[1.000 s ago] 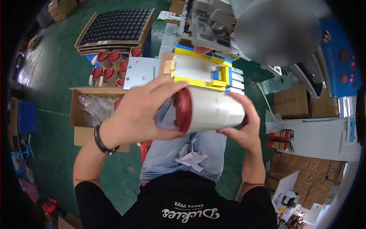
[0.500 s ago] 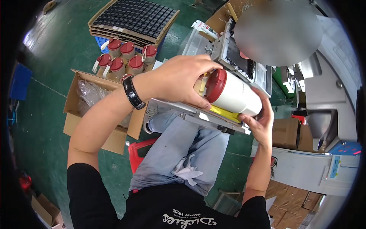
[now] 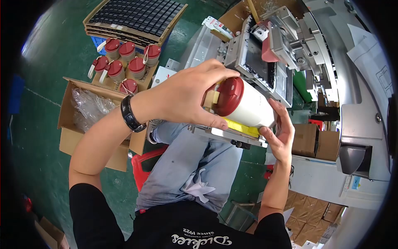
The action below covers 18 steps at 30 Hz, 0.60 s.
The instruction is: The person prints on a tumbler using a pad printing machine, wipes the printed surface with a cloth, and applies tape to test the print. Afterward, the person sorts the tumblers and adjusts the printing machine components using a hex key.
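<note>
A white cup with a dark red lid point(image 3: 253, 104) lies on its side, over a yellow-edged holder point(image 3: 242, 128) on the machine. My left hand point(image 3: 197, 93) is wrapped round the lid end, thumb below and fingers above. At the base end, my right hand point(image 3: 281, 130) grips the cup between thumb and fingers. Faint small print shows on the cup's upper side. Whether the cup rests fully in the holder is hidden by the cup and my hands.
Several red-lidded cups point(image 3: 115, 69) stand on cardboard at the left. Below them is an open carton point(image 3: 66, 112) with clear plastic bags. Stacked black trays point(image 3: 137, 18) are behind. The machine's pink pad point(image 3: 268, 50) hangs beyond the cup. A red stool point(image 3: 140, 172) shows beside my legs.
The cup has moved from above my lap onto the holder area, held by both hands throughout. The view has turned, and more of the machine shows.
</note>
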Motion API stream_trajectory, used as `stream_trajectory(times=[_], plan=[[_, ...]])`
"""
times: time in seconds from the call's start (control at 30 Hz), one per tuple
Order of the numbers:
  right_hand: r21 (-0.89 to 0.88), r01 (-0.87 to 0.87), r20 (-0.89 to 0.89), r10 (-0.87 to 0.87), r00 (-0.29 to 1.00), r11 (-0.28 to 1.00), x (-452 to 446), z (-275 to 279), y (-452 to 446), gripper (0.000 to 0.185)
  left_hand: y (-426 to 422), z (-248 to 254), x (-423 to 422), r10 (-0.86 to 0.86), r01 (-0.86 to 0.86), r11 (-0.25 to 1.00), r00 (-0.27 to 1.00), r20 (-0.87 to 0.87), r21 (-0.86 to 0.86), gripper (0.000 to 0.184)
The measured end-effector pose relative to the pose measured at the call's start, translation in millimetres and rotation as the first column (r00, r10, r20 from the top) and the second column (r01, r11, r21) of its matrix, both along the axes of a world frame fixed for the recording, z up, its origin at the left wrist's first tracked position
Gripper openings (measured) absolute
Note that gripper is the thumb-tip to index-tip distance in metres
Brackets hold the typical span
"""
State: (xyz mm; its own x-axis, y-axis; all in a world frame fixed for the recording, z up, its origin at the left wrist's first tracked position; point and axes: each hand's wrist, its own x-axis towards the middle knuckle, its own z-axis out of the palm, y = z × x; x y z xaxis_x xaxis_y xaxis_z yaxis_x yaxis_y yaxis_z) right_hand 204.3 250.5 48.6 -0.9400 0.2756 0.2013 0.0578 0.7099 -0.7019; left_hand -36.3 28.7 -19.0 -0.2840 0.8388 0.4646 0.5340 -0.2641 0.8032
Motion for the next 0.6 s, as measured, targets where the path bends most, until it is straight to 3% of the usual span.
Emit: stream_trajectory(times=[0.07, 0.27, 0.43, 0.57, 0.6], plan=[[0.106, -0.02, 0.049, 0.015, 0.999, 0.994, -1.7, 4.8, -1.4, 0.079, -0.3, 2.4, 5.4, 0.031, -0.032, 0.999, 0.999, 0.018, 0.013, 0.093], [0.079, 0.129, -0.041, -0.126, 0.991, 0.988, 7.9, -14.6, -20.3, 0.08, 0.2, 15.3, 22.1, 0.1, -0.098, 0.993, 0.995, 0.022, -0.064, 0.087], [-0.191, 0.302, -0.228, -0.342, 0.912, 0.934, 28.0, -45.3, -34.9, 0.084, -12.9, 22.5, 31.5, 0.208, -0.206, 0.973, 0.978, 0.01, -0.1, 0.084], [0.227, 0.32, -0.241, -0.265, 0.934, 0.92, 27.4, -55.7, -45.5, 0.086, -8.8, 15.2, 40.6, 0.293, -0.298, 0.953, 0.953, -0.081, -0.058, 0.079], [0.225, 0.321, -0.244, -0.266, 0.933, 0.92, 29.0, -55.3, -47.7, 0.086, -9.1, 15.3, 43.2, 0.292, -0.297, 0.953, 0.953, -0.085, -0.058, 0.079]])
